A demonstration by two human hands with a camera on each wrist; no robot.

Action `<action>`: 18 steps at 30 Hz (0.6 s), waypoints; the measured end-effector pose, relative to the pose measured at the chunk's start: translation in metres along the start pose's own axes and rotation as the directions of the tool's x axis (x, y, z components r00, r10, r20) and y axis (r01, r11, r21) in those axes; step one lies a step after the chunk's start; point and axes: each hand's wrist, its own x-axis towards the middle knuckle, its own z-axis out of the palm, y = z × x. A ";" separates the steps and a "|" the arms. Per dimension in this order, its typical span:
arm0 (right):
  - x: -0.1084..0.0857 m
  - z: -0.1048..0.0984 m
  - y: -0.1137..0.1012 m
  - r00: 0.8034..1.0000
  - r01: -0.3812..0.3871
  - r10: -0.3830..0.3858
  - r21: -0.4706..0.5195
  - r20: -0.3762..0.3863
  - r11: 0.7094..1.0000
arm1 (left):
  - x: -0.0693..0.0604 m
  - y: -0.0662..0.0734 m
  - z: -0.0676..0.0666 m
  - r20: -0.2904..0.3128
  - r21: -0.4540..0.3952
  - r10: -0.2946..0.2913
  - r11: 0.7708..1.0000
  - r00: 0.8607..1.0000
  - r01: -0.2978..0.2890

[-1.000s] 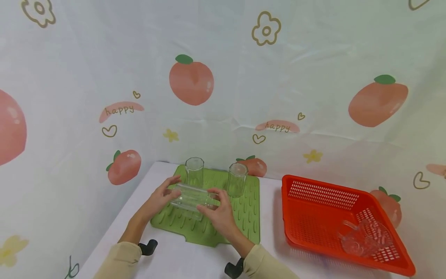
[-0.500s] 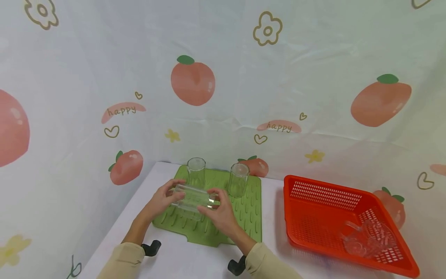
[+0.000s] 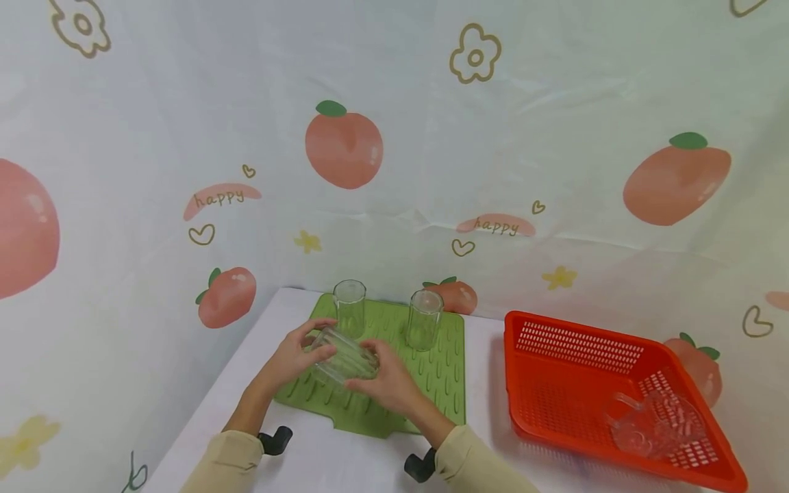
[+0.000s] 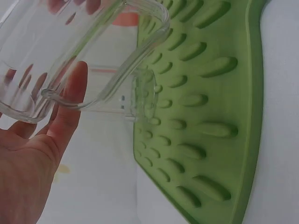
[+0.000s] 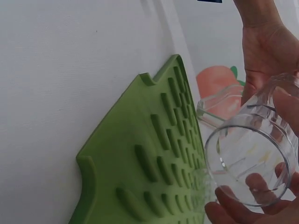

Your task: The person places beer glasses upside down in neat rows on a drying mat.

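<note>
A clear glass mug [image 3: 346,355] is held in the air over a green ridged drying mat [image 3: 445,390], lying on its side and slanted down to the right. My left hand [image 3: 294,359] grips its thick base end, thumb and fingers on opposite sides. Around the open rim end curl the fingers of my right hand [image 3: 390,385]. The mug's handle [image 4: 133,60] juts toward the mat in the left wrist view. Its round rim [image 5: 250,164] shows in the right wrist view. Two clear glasses, one at left [image 3: 350,311] and one at right [image 3: 424,322], stand upright on the mat's back part.
A red plastic basket [image 3: 576,334] sits right of the mat, with clear glassware [image 3: 653,426] lying in its right side. The white table [image 3: 345,465] runs up to a fruit-print cloth [image 3: 394,246] hanging behind and at left.
The mug has turned from nearly level to a steeper slant, its right end lower. My two hands have come slightly closer together. The standing glasses stay where they were.
</note>
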 end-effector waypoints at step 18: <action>0.010 0.013 -0.011 0.998 0.027 -0.012 -0.241 0.064 0.970 | -0.003 0.012 -0.004 -0.003 0.064 0.107 0.992 0.994 -0.107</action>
